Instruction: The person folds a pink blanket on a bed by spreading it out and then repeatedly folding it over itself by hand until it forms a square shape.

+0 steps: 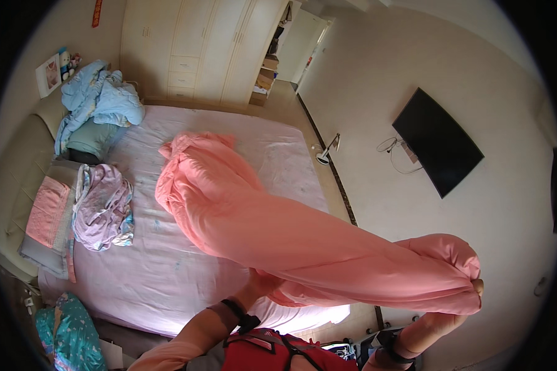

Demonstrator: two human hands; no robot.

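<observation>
Across the bed, a big pink cloth lies bunched and stretches to the right hand, whose grip is tight on its end, maybe to hold it up. The left hand hides its fingers under it, so I cannot tell that grip. A blue blanket partly covers a green pillow.

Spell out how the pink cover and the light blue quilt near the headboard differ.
Colour: the pink cover looks plain, while the light blue quilt shows a faint pattern.
Pose: the pink cover stretches from the bed up to the right hand; the light blue quilt lies bunched in a heap, unheld.
Both are soft, creased fabric.
</observation>
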